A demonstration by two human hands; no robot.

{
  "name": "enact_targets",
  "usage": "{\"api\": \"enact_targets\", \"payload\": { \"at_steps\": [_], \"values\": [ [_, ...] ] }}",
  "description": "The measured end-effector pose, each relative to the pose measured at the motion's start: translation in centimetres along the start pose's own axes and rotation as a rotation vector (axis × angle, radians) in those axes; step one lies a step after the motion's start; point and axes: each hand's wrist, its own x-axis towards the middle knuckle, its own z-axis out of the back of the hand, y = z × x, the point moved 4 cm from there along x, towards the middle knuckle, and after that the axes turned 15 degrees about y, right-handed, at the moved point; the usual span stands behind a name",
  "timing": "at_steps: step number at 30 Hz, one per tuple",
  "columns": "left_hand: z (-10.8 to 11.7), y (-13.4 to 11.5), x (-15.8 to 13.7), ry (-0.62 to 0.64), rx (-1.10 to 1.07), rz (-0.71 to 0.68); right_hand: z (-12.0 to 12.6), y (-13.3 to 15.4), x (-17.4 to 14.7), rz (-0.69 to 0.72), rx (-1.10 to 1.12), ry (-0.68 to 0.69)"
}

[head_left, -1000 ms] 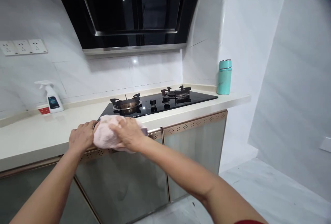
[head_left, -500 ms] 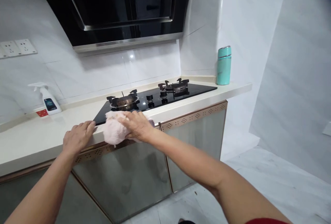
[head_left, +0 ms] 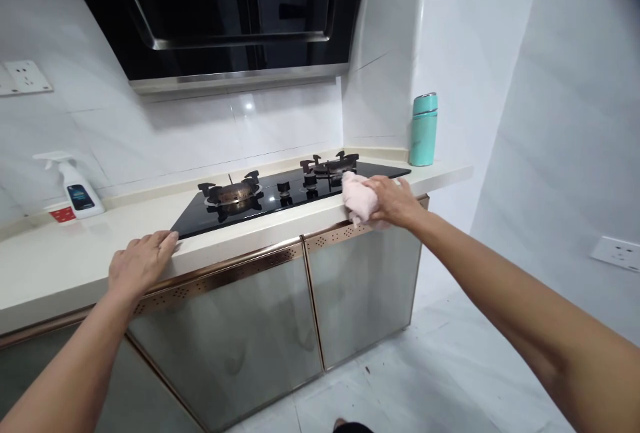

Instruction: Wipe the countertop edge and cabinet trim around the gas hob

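My right hand (head_left: 394, 200) is closed around a pale pink cloth (head_left: 359, 198), which presses on the counter's front edge near the right end of the stove. Part of the cloth hangs down over the edge. My left hand (head_left: 143, 261) lies on the white countertop (head_left: 125, 223), fingers stretched out at its front edge, by the stove's left front corner. Between the hands spreads a black glass gas stove (head_left: 270, 210) with a left burner (head_left: 234, 194), a right burner (head_left: 330, 166) and two black knobs (head_left: 310, 182).
A white spray bottle (head_left: 80, 188) stands at the back left, beside a small red item (head_left: 63, 214). At the counter's right end is a turquoise flask (head_left: 424, 132). A black range hood (head_left: 235, 53) hangs overhead. Below the counter are glass-front cabinet doors (head_left: 230, 326).
My right hand has slid the cloth rightward along the counter's front edge, from the left burner to the right end of the stove. My left hand stays on the counter. The view has shifted slightly.
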Motion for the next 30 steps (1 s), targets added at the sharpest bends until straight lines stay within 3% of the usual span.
{"api": "enact_targets", "payload": {
  "at_steps": [2,5,9,13,17,22,26,30],
  "values": [
    [0.2,-0.3,-0.2,0.003,-0.031,-0.004,0.3,-1.8,0.2,-0.050,0.009,0.027],
    [0.3,-0.6,-0.5,-0.026,-0.047,-0.012,0.5,-2.3,1.2,-0.068,0.025,0.110],
    [0.2,-0.8,-0.5,-0.078,-0.078,0.003,1.0,-0.4,2.5,-0.078,0.029,0.146],
    [0.3,-1.0,-0.6,-0.079,-0.115,0.023,1.7,3.6,3.0,-0.046,0.030,0.195],
    [0.4,-1.3,-0.9,-0.074,-0.125,0.040,2.4,11.0,3.8,0.111,0.075,0.225],
    [0.4,-1.4,-1.1,-0.090,-0.099,0.031,2.7,24.2,5.6,0.389,0.141,0.246],
    [0.1,-1.1,-0.9,-0.098,-0.058,0.035,2.7,34.0,7.2,0.521,0.196,0.312],
    [-0.3,-0.7,-0.6,-0.123,0.014,0.020,2.3,39.2,8.7,0.596,0.277,0.381]
  ]
}}
